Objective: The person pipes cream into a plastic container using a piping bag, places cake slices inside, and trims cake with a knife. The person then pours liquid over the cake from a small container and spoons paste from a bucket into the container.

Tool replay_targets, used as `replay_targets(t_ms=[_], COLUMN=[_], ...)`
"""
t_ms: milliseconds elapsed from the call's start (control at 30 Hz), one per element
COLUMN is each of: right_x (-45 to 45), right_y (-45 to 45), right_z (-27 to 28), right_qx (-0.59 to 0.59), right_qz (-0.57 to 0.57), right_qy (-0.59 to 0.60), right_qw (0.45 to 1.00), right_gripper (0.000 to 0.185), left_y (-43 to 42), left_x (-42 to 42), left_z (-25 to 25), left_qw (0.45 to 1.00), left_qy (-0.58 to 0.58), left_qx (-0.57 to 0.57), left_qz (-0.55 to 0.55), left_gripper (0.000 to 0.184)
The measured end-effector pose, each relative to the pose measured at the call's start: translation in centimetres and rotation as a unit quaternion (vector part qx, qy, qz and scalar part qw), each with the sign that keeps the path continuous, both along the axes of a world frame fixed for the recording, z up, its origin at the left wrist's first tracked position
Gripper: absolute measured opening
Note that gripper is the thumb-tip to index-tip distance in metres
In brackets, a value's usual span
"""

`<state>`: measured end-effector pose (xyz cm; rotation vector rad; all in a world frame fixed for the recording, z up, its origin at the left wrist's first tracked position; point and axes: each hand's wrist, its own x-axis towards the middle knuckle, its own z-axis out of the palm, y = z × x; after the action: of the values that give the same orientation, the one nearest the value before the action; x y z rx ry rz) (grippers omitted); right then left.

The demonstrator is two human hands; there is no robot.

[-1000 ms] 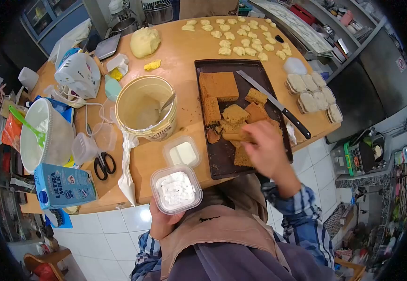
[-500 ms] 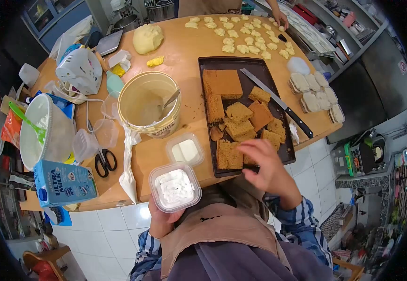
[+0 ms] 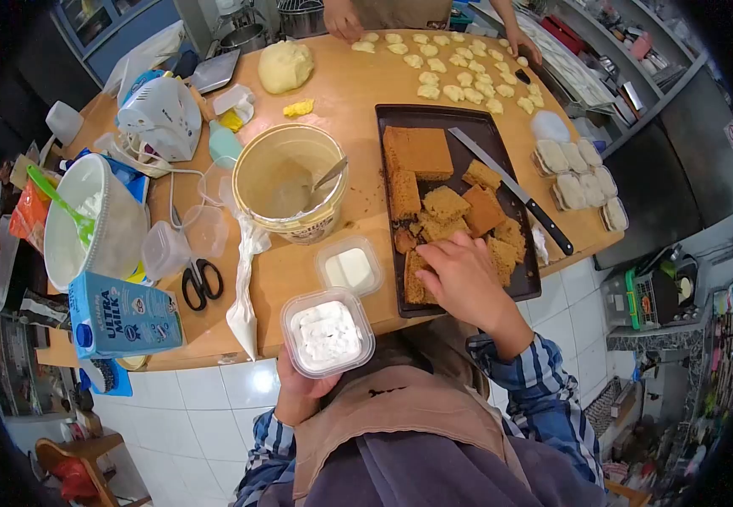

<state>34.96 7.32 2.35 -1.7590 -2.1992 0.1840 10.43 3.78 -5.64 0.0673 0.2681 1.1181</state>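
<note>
While the table [image 3: 345, 101] carries it all, the dark tray [image 3: 525, 275] sits near its front edge, cake pieces [image 3: 485, 209] on it, knife [image 3: 493, 156] laid across its right rim. Right hand [image 3: 459, 275] over the cake pieces, fingers bent, thumb apart; can't tell if they pinch any. Left hand [image 3: 303, 380] grips tub of white cream [image 3: 326, 334] from below, fingers mostly hidden.

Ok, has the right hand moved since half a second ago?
Yes. Against the dark tray, the right hand has moved left and farther in from the near edge, over the cake pieces.
</note>
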Motion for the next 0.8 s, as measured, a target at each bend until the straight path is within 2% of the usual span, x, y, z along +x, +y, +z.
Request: replay_targets(t_ms=[33, 133, 233, 400, 467, 567, 667, 733, 800], right_x=[-0.3, -0.8, -0.9, -0.5, -0.3, 0.0, -0.1, 0.1, 0.3], right_y=[0.1, 0.3, 0.6, 0.7, 0.7, 0.9, 0.8, 1.1, 1.3], right_z=[0.0, 0.1, 0.3, 0.7, 0.8, 0.9, 1.9, 2.2, 2.1], right_qx=[-0.008, -0.038, -0.077, -0.105, -0.111, -0.105, -0.085, -0.160, -0.199], right_qz=[-0.001, -0.003, -0.003, 0.013, 0.021, 0.040, 0.057, 0.052, 0.054], right_qy=[-0.008, -0.029, -0.024, 0.014, 0.016, 0.035, 0.045, 0.091, 0.123], right_qw=[1.000, 0.999, 0.997, 0.994, 0.993, 0.993, 0.994, 0.982, 0.971], right_gripper=[0.023, 0.028, 0.038, 0.044, 0.044, 0.039, 0.034, 0.034, 0.033], left_y=[0.1, 0.7, 0.2, 0.2, 0.1, 0.2, 0.2, 0.4, 0.5], left_x=[0.0, -0.5, -0.1, -0.3, -0.4, -0.1, -0.4, -0.2, 0.2], left_z=[-0.2, -1.0, -0.2, -0.7, -0.3, 0.6, -0.4, -0.8, 0.0], left_qw=[1.000, 0.986, 1.000, 0.997, 0.998, 0.991, 0.991, 0.991, 0.999], left_qy=[-0.001, -0.072, 0.002, 0.052, 0.039, 0.105, 0.047, -0.002, 0.002], left_qx=[0.004, 0.127, -0.008, 0.045, 0.054, 0.084, 0.116, 0.126, 0.044], left_qz=[-0.003, -0.076, -0.009, -0.017, -0.018, -0.027, -0.044, -0.049, -0.029], left_gripper=[0.064, 0.067, 0.064, 0.067, 0.068, 0.068, 0.066, 0.067, 0.069])
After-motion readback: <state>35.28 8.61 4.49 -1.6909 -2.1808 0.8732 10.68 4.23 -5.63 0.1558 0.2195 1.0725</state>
